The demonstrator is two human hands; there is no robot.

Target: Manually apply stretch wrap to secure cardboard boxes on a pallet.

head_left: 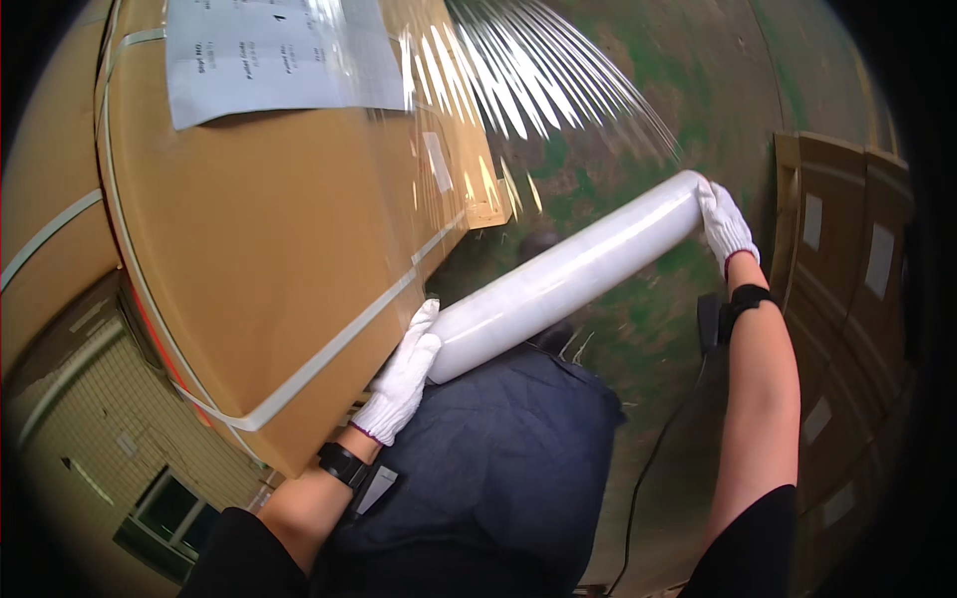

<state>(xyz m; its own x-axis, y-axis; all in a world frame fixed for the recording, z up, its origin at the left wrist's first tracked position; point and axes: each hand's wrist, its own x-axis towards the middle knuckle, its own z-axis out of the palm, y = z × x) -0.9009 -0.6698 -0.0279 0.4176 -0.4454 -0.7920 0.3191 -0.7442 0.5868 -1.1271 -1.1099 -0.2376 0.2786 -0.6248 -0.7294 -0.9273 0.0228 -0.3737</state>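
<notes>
A long roll of clear stretch film lies slantwise across the middle of the view, its right end farther off and higher than its left. My left hand, in a white knitted glove, grips the near left end, close beside the large cardboard box. At the far right end, my right hand, gloved alike, is closed around the roll's end. A shiny, pleated sheet of film spreads from the roll toward the box's upper part and lies over the printed white paper there.
Pale straps run around the box, and a wooden block juts out under its far side. More strapped cartons stand at the right. The floor is worn green. A dark cable hangs near my right arm.
</notes>
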